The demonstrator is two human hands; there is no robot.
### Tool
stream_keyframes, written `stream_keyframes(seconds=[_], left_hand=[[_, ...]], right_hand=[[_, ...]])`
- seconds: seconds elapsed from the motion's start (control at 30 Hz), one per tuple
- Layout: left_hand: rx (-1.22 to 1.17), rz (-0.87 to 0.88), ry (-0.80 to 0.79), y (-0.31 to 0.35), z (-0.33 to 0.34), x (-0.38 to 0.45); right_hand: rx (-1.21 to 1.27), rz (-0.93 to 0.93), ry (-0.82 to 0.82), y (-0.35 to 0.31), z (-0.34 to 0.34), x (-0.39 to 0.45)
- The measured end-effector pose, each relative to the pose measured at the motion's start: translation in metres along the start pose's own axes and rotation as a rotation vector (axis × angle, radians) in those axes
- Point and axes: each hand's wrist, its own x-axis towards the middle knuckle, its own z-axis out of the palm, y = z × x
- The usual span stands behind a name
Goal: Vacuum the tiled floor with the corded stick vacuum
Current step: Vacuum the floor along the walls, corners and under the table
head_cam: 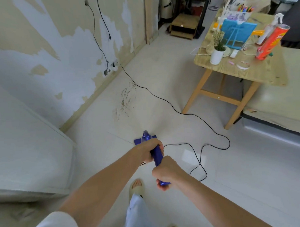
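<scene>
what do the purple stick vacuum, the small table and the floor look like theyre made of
Purple stick vacuum: seemingly moulded plastic, glossy, uniform colour with highlights on its curved body. Small light wooden table: looks like pale wood, matte, grain lines on top, matching legs. Pale tiled floor: apparently glazed tile, smooth and shiny, with a thin joint line and a window reflection.

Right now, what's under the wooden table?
Under the wooden table only bare tiled floor shows between its legs. The black cord runs past its near left leg. The tabletop hides the part further back.
</scene>
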Motion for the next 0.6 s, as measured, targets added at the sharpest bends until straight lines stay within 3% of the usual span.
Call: stream_keyframes(seconds=[0.27,0.6], left_hand=[[0.149,-0.054,-0.017,-0.004,0.008,-0.014],[0.225,-0.031,0.009,0.055,0.01,0.032]], right_hand=[[0.118,-0.024,-0.005,0.005,0.009,-0.023],[0.299,0.025,-0.001,-0.032,-0.005,0.043]])
